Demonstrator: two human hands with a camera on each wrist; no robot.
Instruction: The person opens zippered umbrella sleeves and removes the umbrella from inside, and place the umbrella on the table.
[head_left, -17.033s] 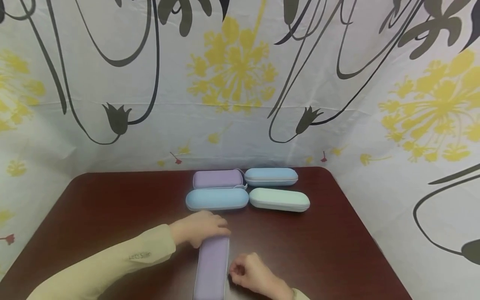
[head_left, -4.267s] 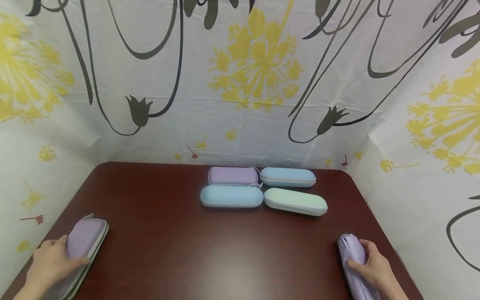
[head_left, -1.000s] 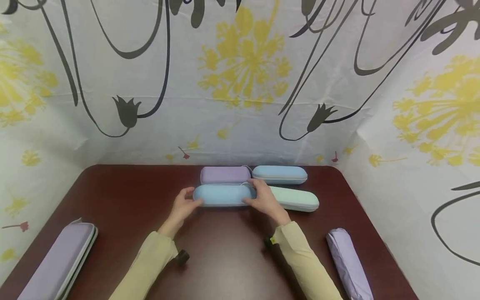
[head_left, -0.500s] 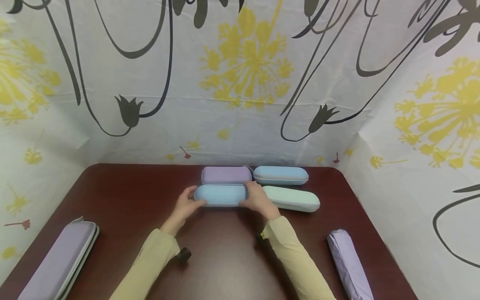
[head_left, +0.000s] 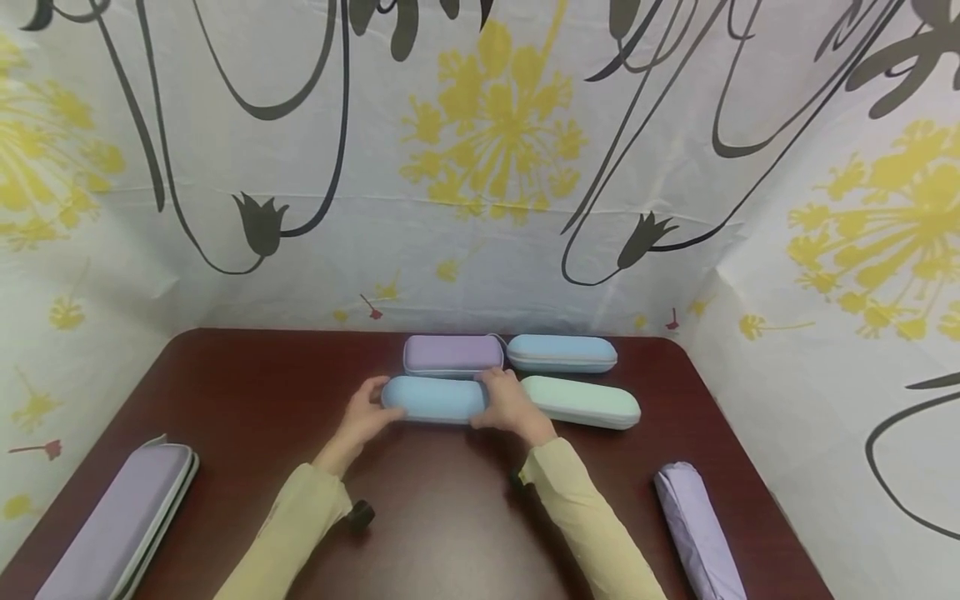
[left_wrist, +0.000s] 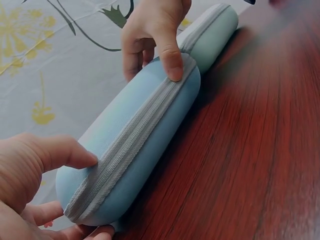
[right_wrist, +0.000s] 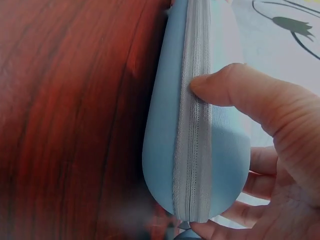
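Note:
A light blue zip case (head_left: 435, 402) with rounded ends lies lengthwise across the table, held by both hands. My left hand (head_left: 365, 414) grips its left end; in the left wrist view the thumb presses beside the grey zip (left_wrist: 125, 147) and fingers reach under the end. My right hand (head_left: 513, 406) holds the right end, thumb on the zip and fingers behind, as the right wrist view shows. Behind it is a purple zip case (head_left: 453, 354). A mint green case (head_left: 581, 402) lies close to the right hand, with another blue case (head_left: 562, 353) behind.
A long flat purple zip case (head_left: 123, 521) lies at the table's left side. On the right lies a long, wrinkled lilac fabric bundle (head_left: 697, 529). Patterned cloth (head_left: 480, 275) hangs behind and beside the dark red-brown table (head_left: 450, 517).
Earlier, the hands put the flat purple case left and the lilac bundle right. They then took the front blue case; the right hand slid left along it, and the case has shifted slightly nearer and left.

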